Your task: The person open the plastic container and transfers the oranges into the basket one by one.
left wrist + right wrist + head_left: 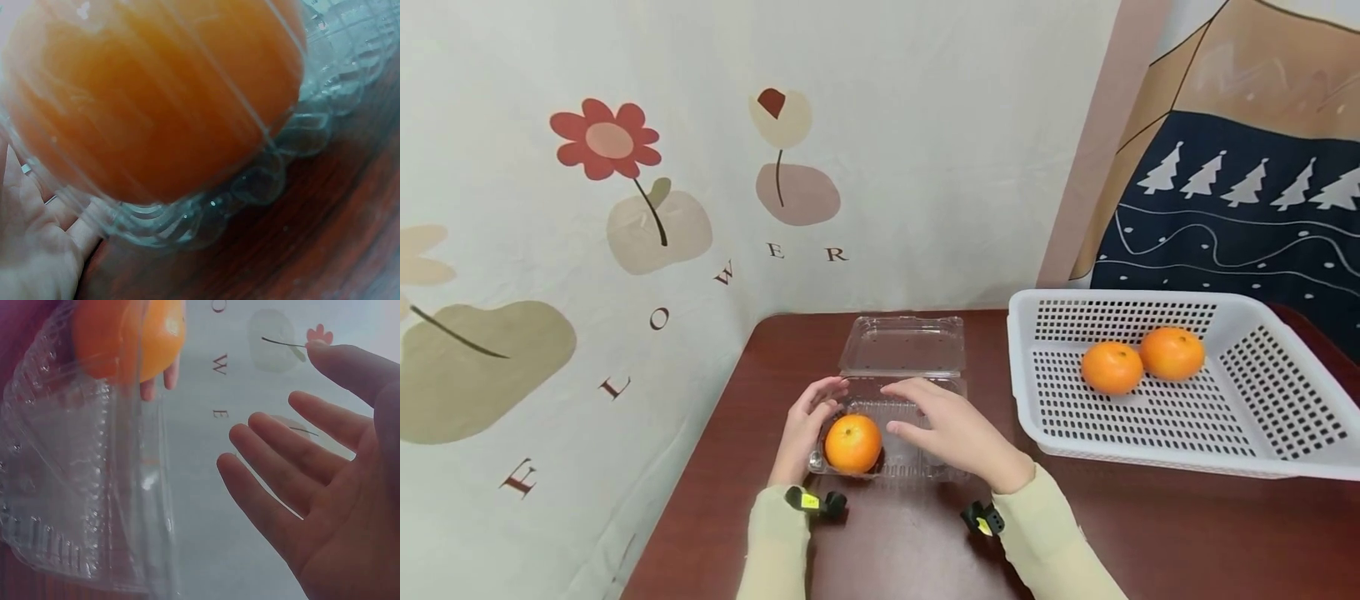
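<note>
A clear plastic clamshell box (901,468) lies on the table with its lid (904,347) folded back, away from me. One orange (853,444) sits in the left end of the box. My left hand (802,427) is at the box's left side, beside the orange; in the left wrist view its fingers lie along the outside of the clear wall. Over the right half of the box is my right hand (961,429), holding nothing. Its fingers (265,494) are spread and nearly straight in the right wrist view, apart from the orange.
A white perforated plastic basket (1150,429) stands to the right on the dark red wooden table (715,500). Inside it are two more oranges (1112,367), side by side. A wall hanging (925,167) with printed flowers and letters comes down behind the table.
</note>
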Demonstrator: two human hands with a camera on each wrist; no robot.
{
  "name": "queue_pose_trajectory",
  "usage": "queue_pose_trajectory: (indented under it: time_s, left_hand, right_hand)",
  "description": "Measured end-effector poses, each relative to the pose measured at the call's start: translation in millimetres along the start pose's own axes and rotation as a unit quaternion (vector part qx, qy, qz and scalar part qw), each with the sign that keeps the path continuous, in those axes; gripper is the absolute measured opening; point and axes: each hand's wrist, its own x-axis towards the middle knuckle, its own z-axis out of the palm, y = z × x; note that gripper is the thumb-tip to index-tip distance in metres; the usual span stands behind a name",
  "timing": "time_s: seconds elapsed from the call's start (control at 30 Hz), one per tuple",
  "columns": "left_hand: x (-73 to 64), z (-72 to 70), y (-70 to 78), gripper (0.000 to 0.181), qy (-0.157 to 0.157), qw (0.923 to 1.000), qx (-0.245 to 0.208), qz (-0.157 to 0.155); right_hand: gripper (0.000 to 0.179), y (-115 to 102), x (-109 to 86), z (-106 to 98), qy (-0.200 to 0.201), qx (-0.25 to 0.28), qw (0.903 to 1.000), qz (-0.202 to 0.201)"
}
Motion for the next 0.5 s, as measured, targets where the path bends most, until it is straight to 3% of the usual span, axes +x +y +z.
queue_pose_trajectory:
  time_s: [0.3, 0.5]
  left_hand:
    - [-1.3, -0.9, -1.8, 0.032, 0.001, 0.9998, 0.003, -0.020]
    - [-0.9, -1.3, -2.2, 0.032, 0.000, 0.9999, -0.002, -0.013]
  right_hand:
    - [0.046, 1, 1.6, 14, 0.004, -0.020, 0.9998, 0.000]
    - [0.045, 1, 4.1, 27, 0.006, -0.034, 0.9994, 0.003]
